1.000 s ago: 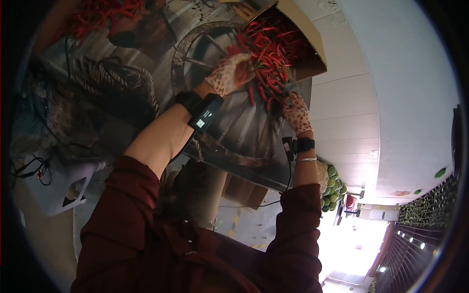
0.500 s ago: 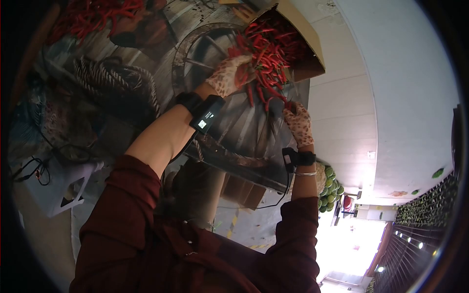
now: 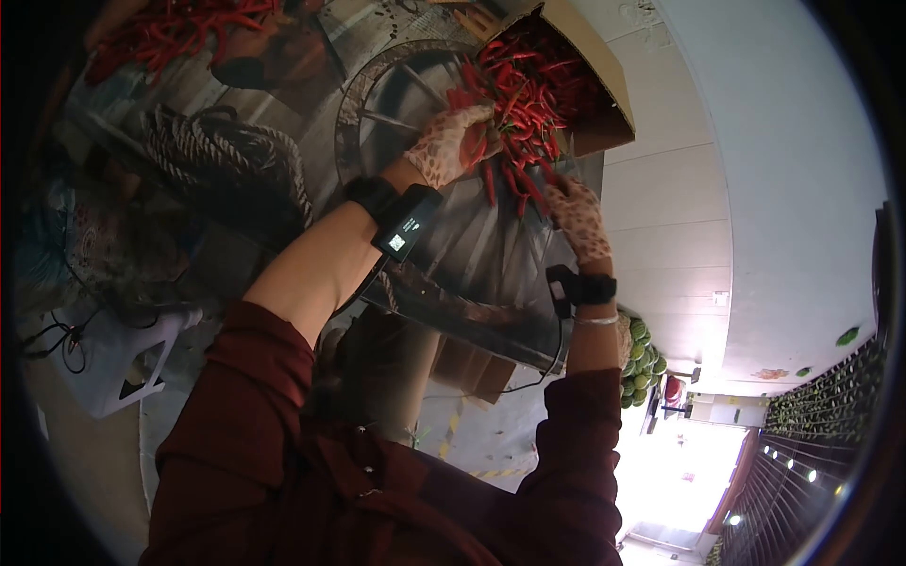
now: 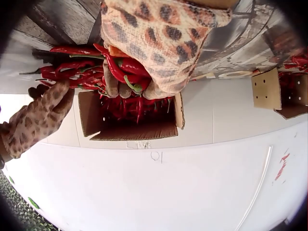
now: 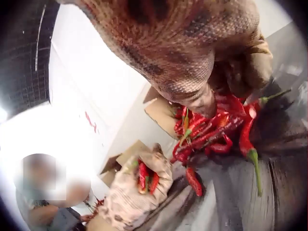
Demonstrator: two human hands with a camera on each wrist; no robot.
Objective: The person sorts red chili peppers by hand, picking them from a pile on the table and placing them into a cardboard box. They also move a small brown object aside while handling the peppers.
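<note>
While both gloved hands worked at the mouth of the tipped box (image 3: pixel 590 90), the chillies (image 3: pixel 519 90) spilled from it onto the printed table cover (image 3: pixel 283 189). The left hand (image 3: pixel 451 143) was curled round a small bunch of chillies, fingers closed well in; the left wrist view showed several red pods and a green stalk poking out between the fingers (image 4: pixel 126 83). The right hand (image 3: pixel 576 219) lay at the near edge of the heap, its fingers bent over the pods. The right wrist view showed the fingertips (image 5: pixel 204 103) pressed down among them, but whether they truly pinched one I could not tell.

Judging by their look, the chillies would be light, thin-skinned and glossy, so a little slippery against cloth gloves. They seemed bendy rather than stiff, and likely to snap or bruise if squeezed hard. Their curved stalks tangle, so a pulled pod would probably drag neighbours along. A loose, cupped handful around the middle of the pods seemed the safest hold for a bunch; for a single one, the stalk end would give the firmest purchase.

A second box (image 4: pixel 266 88) of chillies stood further along, and another red heap (image 3: pixel 179 28) lay at the far side of the cover.
</note>
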